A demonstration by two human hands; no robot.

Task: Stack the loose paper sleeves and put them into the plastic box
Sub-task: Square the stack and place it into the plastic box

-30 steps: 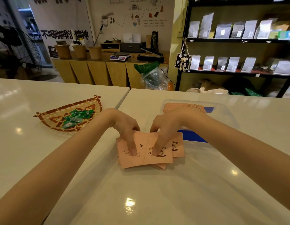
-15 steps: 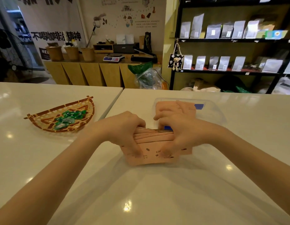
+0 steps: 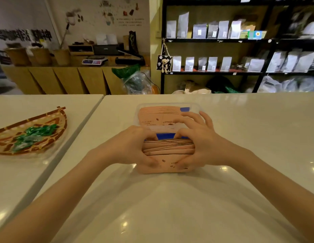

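A bunch of pink paper sleeves (image 3: 168, 148) with coffee print stands on edge on the white table, squeezed between both hands. My left hand (image 3: 133, 148) grips its left end and my right hand (image 3: 198, 146) grips its right end. Right behind them sits the clear plastic box (image 3: 196, 106) with a blue base, and more pink sleeves (image 3: 152, 114) lie flat inside it. The fingers of my right hand reach over the box's near rim.
A woven fan-shaped basket (image 3: 52, 118) with green wrapped candies lies on the neighbouring table at the left, across a narrow seam between the tables. Dark shelves with silver pouches (image 3: 212, 62) stand behind the table. A wooden counter with scales is at the back left.
The sleeves lay spread flat under my fingertips a second ago. Both hands gathered them, tipped them upright on edge and pressed them into a tight bunch near the box.
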